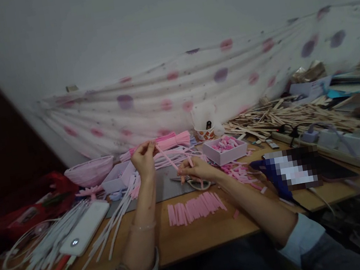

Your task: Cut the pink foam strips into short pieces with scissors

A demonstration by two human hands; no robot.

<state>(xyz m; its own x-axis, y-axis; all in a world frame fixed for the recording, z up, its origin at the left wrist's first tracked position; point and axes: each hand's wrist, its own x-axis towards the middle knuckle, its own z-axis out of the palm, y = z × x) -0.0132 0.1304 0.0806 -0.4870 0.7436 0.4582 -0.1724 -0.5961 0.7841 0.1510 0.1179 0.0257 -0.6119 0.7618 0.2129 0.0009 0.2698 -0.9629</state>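
A pink pipe cleaner (167, 157) runs slanting between my two hands, above the table. Its upper left end is pinched in the fingertips of my left hand (144, 158). Lower and to the right, the closed fingers of my right hand (198, 169) grip its other end. Scissors (199, 185) show just below my right hand, over the grey mat (167, 185); whether that hand also holds them, I cannot tell. In front of them, short cut pink pieces (195, 208) lie side by side in a row on the wooden table (203, 234).
A white box (227, 157) of short pink pieces stands right of my hands, loose pieces beside it. Bundled pink pipe cleaners (174, 140) lie behind. At left are a white power bank (85, 228) and a pink basket (90, 171); at right, wooden sticks (287, 117) and a phone (332, 165).
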